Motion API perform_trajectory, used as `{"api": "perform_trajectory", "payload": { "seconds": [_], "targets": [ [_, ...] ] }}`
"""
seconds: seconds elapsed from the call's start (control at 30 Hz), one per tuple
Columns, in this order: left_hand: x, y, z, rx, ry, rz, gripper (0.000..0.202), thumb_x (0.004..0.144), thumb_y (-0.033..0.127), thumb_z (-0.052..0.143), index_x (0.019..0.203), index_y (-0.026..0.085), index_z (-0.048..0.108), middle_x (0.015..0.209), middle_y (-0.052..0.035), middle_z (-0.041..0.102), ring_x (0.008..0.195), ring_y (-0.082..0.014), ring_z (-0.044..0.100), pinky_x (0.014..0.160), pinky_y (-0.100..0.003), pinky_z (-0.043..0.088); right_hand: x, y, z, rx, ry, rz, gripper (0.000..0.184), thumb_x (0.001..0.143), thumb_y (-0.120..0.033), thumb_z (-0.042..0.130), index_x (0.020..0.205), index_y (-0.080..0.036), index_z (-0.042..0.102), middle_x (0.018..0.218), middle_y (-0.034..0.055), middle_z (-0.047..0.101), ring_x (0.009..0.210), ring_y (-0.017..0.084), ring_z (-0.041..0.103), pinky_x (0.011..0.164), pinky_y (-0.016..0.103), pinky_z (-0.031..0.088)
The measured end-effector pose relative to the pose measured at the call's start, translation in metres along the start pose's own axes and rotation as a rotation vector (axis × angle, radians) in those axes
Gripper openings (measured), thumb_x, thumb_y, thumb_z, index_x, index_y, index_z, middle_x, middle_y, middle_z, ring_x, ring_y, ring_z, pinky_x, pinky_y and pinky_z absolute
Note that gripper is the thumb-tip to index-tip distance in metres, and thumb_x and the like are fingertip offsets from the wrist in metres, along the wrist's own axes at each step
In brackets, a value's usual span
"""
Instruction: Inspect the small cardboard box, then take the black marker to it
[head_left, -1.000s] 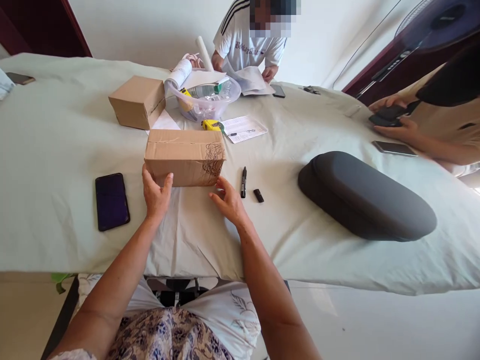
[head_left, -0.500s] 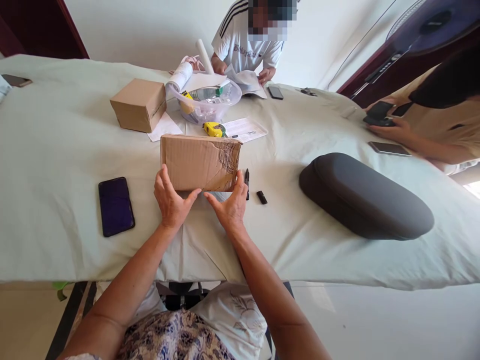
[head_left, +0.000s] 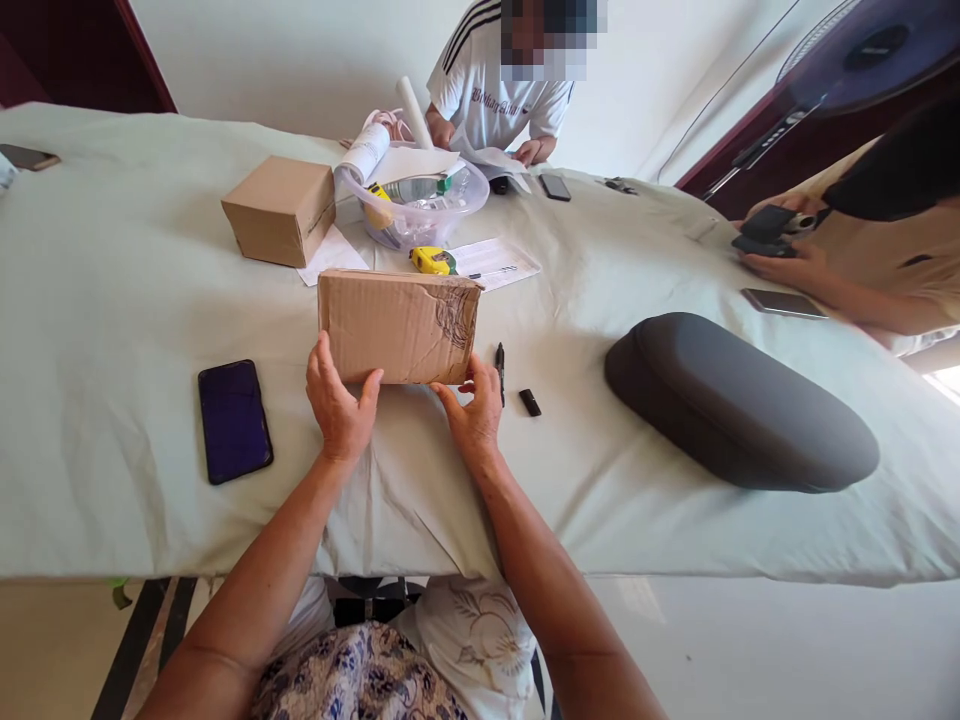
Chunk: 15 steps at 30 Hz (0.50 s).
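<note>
A flat cardboard box [head_left: 394, 328] with dark scribbled lines at its upper right is tilted up in front of me. My left hand [head_left: 339, 402] grips its left side, thumb at the bottom edge and fingers along the side. At the lower right corner, my right hand [head_left: 474, 402] touches the box with thumb and fingers apart, the fingertips partly behind it. Just right of that hand lies an uncapped black marker [head_left: 500, 372], and its black cap [head_left: 529, 402] is beside it on the cloth.
On the cloth-covered table [head_left: 105, 300] are a phone [head_left: 235, 420], a closed cardboard box [head_left: 277, 210], a plastic basin [head_left: 420, 225], a yellow tape measure [head_left: 433, 261] and a dark grey case [head_left: 739, 400]. Across sits a person [head_left: 499, 110] holding papers; another person's hands [head_left: 795, 255] hold a device at right.
My right hand has loosened and shifted slightly down and right at the box corner. My left thumb has drawn back left. The box has barely moved.
</note>
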<state>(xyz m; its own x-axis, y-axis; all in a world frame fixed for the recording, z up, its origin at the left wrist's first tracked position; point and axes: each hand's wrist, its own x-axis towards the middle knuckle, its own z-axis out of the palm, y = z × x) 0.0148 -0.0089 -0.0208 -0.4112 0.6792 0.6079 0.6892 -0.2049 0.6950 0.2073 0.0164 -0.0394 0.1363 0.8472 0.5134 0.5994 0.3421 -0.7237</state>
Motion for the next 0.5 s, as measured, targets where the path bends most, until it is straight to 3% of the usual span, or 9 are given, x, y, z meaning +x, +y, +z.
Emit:
{"api": "perform_trajectory", "payload": {
  "seconds": [0.17,0.3,0.4,0.5],
  "targets": [
    [0.009,-0.008,-0.002,-0.083,0.111,-0.114,0.069,0.097,0.047,0.051,0.152,0.011,0.031,0.154,-0.0246,0.042,0.148,-0.0298,0.039,0.123,-0.045,0.028,0.004,-0.005,-0.009,0.103,-0.065,-0.041,0.031,0.093,-0.04,0.059,0.119,-0.025,0.067,0.096,0.0052,0.068,0.078,0.018,0.065,0.076,0.037,0.059],
    [0.012,-0.011,0.0,-0.105,0.131,-0.139,0.066,0.095,0.053,0.05,0.146,0.013,0.036,0.148,-0.0234,0.046,0.143,-0.0299,0.044,0.12,-0.045,0.032,0.007,-0.008,-0.013,0.168,-0.082,0.002,0.023,0.091,-0.038,0.059,0.109,-0.025,0.068,0.09,0.0037,0.07,0.077,0.018,0.066,0.075,0.036,0.058],
    [0.01,-0.01,0.002,-0.14,0.124,-0.197,0.061,0.094,0.06,0.049,0.135,0.016,0.041,0.135,-0.0204,0.054,0.126,-0.0284,0.056,0.11,-0.044,0.042,0.009,-0.008,-0.014,0.202,-0.077,0.079,0.018,0.09,-0.04,0.059,0.093,-0.023,0.065,0.081,0.0017,0.068,0.07,0.016,0.062,0.067,0.032,0.054],
    [0.008,-0.007,0.002,-0.172,0.087,-0.25,0.057,0.091,0.068,0.049,0.119,0.018,0.045,0.116,-0.0146,0.059,0.107,-0.0252,0.06,0.097,-0.041,0.048,0.01,-0.009,-0.016,0.17,-0.079,0.136,0.026,0.087,-0.046,0.062,0.077,-0.023,0.055,0.071,-0.0021,0.059,0.063,0.014,0.054,0.063,0.029,0.048]
  ]
}}
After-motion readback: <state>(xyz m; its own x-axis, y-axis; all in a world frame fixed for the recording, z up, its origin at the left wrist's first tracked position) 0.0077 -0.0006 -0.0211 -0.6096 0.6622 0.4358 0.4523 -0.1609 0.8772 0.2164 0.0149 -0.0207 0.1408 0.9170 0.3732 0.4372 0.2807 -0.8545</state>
